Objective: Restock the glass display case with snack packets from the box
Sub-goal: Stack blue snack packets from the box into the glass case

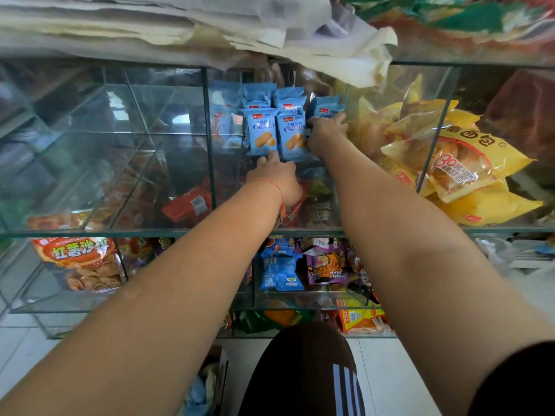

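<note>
Snack packets in pale blue crinkly film (277, 124), standing in upright rows in the middle compartment of the glass display case (207, 121). My right hand (326, 135) reaches in beside the rightmost packet (326, 108); its fingers are hidden, so I cannot tell whether that grip is closed. My left hand (277, 178) lies below the front row, fingertips touching the packets' lower edges, grip relaxed. I judge them light, soft, slippery and crushable: best held by the sealed edges. Cardboard box (220, 382) on the floor below.
</note>
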The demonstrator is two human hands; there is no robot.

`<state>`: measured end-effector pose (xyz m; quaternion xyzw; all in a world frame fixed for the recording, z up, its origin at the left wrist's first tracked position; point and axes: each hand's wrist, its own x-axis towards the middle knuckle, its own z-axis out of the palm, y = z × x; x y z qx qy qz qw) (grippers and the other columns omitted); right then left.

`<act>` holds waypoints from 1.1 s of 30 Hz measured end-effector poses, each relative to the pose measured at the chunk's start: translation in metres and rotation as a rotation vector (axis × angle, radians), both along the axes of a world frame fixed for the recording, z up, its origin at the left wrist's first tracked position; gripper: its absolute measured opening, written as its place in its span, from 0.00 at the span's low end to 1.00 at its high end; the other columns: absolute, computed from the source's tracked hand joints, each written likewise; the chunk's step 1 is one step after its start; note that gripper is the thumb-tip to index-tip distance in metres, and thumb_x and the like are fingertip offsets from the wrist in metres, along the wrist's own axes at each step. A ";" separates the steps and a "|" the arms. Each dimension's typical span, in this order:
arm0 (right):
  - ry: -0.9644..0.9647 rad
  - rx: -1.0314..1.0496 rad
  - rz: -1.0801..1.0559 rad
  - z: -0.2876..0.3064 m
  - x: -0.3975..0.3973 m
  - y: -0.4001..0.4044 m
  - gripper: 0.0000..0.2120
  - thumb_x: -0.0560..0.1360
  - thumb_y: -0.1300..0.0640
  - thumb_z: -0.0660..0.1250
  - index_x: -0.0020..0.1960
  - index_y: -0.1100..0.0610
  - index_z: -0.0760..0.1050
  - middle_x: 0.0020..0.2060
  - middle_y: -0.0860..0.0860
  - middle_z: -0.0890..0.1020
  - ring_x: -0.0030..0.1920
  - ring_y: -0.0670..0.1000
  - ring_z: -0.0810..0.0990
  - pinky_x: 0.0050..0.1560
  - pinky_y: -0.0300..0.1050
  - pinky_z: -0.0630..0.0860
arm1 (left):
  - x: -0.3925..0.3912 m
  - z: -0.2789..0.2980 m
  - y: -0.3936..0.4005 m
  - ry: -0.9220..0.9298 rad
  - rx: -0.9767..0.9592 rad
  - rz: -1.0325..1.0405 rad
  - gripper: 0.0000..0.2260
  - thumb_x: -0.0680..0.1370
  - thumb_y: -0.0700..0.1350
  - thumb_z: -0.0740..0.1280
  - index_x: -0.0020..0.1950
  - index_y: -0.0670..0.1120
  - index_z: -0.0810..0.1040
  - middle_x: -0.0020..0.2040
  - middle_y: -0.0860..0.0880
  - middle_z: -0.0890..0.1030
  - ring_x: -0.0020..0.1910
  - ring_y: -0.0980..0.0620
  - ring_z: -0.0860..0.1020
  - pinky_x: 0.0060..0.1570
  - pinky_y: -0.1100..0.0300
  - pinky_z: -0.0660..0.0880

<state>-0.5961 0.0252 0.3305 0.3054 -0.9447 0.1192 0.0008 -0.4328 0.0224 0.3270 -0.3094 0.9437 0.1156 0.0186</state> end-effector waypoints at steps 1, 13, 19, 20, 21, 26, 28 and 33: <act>-0.006 -0.001 0.002 0.000 0.001 0.001 0.21 0.80 0.56 0.55 0.73 0.47 0.64 0.69 0.63 0.57 0.65 0.64 0.63 0.68 0.59 0.66 | 0.000 0.000 0.000 -0.002 0.000 -0.001 0.22 0.78 0.51 0.62 0.72 0.50 0.67 0.69 0.42 0.60 0.70 0.39 0.60 0.68 0.42 0.64; -0.019 0.018 0.037 0.000 0.003 0.004 0.23 0.79 0.59 0.57 0.73 0.48 0.64 0.69 0.62 0.57 0.66 0.64 0.64 0.70 0.58 0.65 | 0.000 -0.001 -0.001 -0.026 0.002 0.004 0.23 0.78 0.51 0.62 0.73 0.50 0.67 0.71 0.43 0.59 0.70 0.40 0.60 0.68 0.42 0.65; 0.052 0.089 0.104 0.011 0.013 0.013 0.22 0.79 0.59 0.55 0.73 0.50 0.64 0.68 0.61 0.63 0.64 0.64 0.65 0.66 0.54 0.69 | 0.000 0.003 0.001 -0.045 -0.006 0.000 0.23 0.78 0.50 0.62 0.73 0.50 0.67 0.71 0.43 0.59 0.71 0.40 0.59 0.68 0.43 0.65; 0.078 0.090 0.105 0.016 0.017 0.017 0.22 0.79 0.59 0.55 0.73 0.51 0.64 0.68 0.61 0.65 0.65 0.64 0.64 0.65 0.54 0.70 | 0.001 0.005 0.002 -0.051 -0.013 -0.004 0.23 0.78 0.49 0.62 0.73 0.50 0.67 0.71 0.43 0.59 0.71 0.40 0.60 0.67 0.43 0.66; 0.100 0.090 0.101 0.024 0.025 0.022 0.22 0.79 0.59 0.57 0.73 0.53 0.63 0.68 0.60 0.66 0.66 0.63 0.64 0.65 0.54 0.70 | 0.002 0.006 0.006 -0.062 -0.026 -0.013 0.23 0.78 0.49 0.62 0.73 0.49 0.67 0.72 0.42 0.60 0.71 0.39 0.61 0.67 0.43 0.67; 0.045 -0.206 0.089 0.055 0.083 0.056 0.17 0.74 0.60 0.60 0.61 0.64 0.74 0.59 0.62 0.77 0.60 0.61 0.73 0.54 0.48 0.72 | 0.030 0.034 0.033 0.011 -0.007 -0.111 0.15 0.79 0.49 0.61 0.58 0.42 0.78 0.50 0.44 0.79 0.45 0.47 0.76 0.40 0.57 0.71; 0.026 -0.491 0.102 0.061 0.126 0.083 0.08 0.73 0.61 0.58 0.44 0.60 0.76 0.48 0.62 0.81 0.44 0.59 0.75 0.42 0.44 0.69 | 0.069 0.047 0.053 0.133 -0.024 -0.141 0.13 0.79 0.50 0.59 0.48 0.42 0.79 0.37 0.47 0.75 0.37 0.48 0.73 0.33 0.58 0.65; 0.112 -1.102 0.270 0.008 0.273 0.135 0.10 0.73 0.62 0.59 0.34 0.54 0.69 0.29 0.51 0.71 0.33 0.49 0.67 0.35 0.44 0.61 | 0.224 -0.003 0.087 0.660 -0.262 0.063 0.12 0.77 0.50 0.63 0.35 0.49 0.68 0.32 0.48 0.75 0.33 0.42 0.74 0.30 0.57 0.61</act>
